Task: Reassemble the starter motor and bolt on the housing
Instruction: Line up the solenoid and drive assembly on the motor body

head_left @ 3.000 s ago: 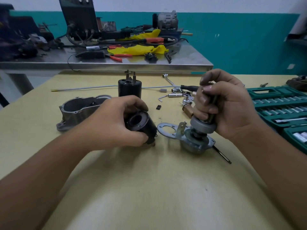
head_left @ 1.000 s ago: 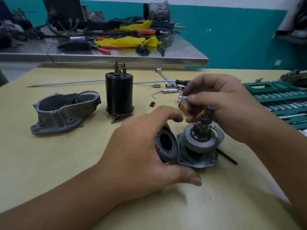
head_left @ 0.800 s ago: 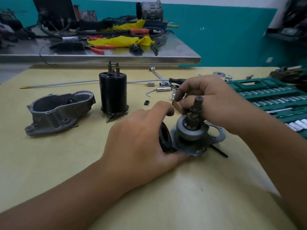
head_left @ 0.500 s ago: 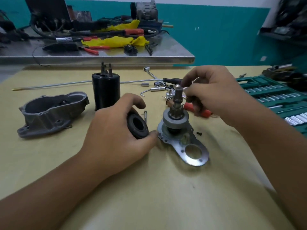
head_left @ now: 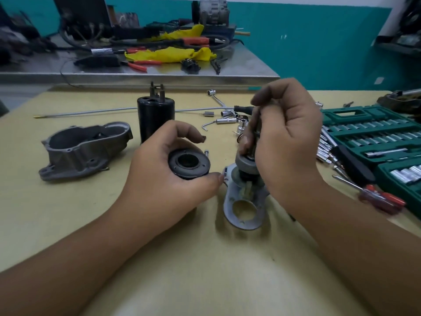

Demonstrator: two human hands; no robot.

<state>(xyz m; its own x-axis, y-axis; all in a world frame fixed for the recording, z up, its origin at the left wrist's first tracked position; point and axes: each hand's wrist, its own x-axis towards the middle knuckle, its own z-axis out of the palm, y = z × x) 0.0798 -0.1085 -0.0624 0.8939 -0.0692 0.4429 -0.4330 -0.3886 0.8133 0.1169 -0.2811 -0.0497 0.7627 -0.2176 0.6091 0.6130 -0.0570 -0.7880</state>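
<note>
Fingers of the left hand [head_left: 159, 179] curl around a black round cap [head_left: 189, 164] (open end facing up), just above the table [head_left: 205, 270]. Right hand [head_left: 284, 142] grips the upright shaft [head_left: 247, 156] on its metal plate [head_left: 245, 208]; the grey housing [head_left: 84, 149] lies well apart, left.

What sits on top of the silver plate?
On the plate stands a grey drive gear with its shaft upright, gripped by the right hand. The shaft's top and the plate's far end are covered by that hand.

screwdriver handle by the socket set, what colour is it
The screwdriver handle is red with dark stripes, seen in the head view.
</note>
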